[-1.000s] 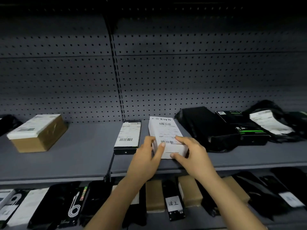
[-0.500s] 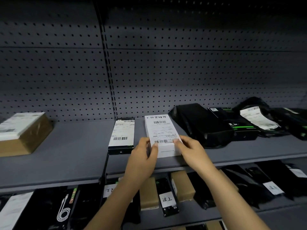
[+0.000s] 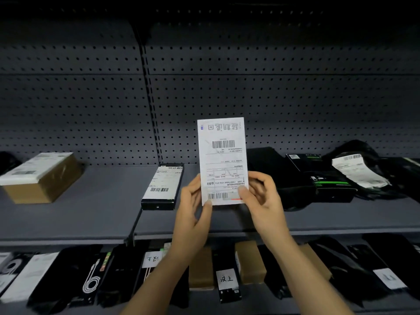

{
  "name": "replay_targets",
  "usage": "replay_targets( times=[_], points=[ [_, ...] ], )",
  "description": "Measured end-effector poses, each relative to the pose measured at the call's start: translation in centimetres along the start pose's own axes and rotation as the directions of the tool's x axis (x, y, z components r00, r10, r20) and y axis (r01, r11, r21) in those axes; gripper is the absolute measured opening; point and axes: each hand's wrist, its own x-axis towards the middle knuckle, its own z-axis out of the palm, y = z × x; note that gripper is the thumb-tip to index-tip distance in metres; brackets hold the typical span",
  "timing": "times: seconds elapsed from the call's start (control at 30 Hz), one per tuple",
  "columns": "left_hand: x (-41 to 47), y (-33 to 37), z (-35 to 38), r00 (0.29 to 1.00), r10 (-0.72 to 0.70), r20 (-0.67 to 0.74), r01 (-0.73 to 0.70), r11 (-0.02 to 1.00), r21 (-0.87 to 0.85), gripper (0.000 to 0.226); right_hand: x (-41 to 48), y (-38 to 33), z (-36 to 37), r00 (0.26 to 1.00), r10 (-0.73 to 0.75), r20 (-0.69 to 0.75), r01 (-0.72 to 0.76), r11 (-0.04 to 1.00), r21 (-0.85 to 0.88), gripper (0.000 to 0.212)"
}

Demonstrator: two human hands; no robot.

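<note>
I'm in a parcel stockroom: tiers of grey metal shelves (image 3: 91, 212) run along a pegboard back wall (image 3: 284, 98). The white parcel (image 3: 223, 160) I hold up bears a barcoded shipping label, as do the brown carton (image 3: 43, 178) and the black box (image 3: 162, 187). Black mailer bags (image 3: 354, 148) lie alongside, and handwritten tags (image 3: 227, 279) mark packages on the shelf below.

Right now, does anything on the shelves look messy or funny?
A little. The white box, held up by the left hand and right hand, seems to have its label printing upside down. At the right of the shelf, the black bags lie crumpled in a heap, and one paper label is wrinkled.
</note>
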Motion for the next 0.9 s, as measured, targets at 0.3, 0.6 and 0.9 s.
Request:
replay_targets(
  times=[0.3, 0.6, 0.9],
  points=[
    [1.0, 3.4, 3.1, 0.990, -0.018, -0.140, 0.009, 0.998, -0.065, 0.040, 0.2, -1.8, -2.3, 0.997, -0.009, 0.078, -0.004, 0.987, 0.162, 0.047],
    [1.3, 4.0, 4.0, 0.956, 0.073, -0.285, -0.007, 0.975, 0.224, 0.042, 0.8, -3.4, -5.3, 0.955, -0.267, 0.129, 0.292, 0.921, -0.257, 0.031],
    [1.7, 7.0, 2.6, 0.947, 0.314, 0.070, -0.252, 0.591, 0.766, 0.061, 3.1, -7.0, -7.0, 0.649, -0.516, 0.559, 0.745, 0.282, -0.605, 0.055]
  ],
)
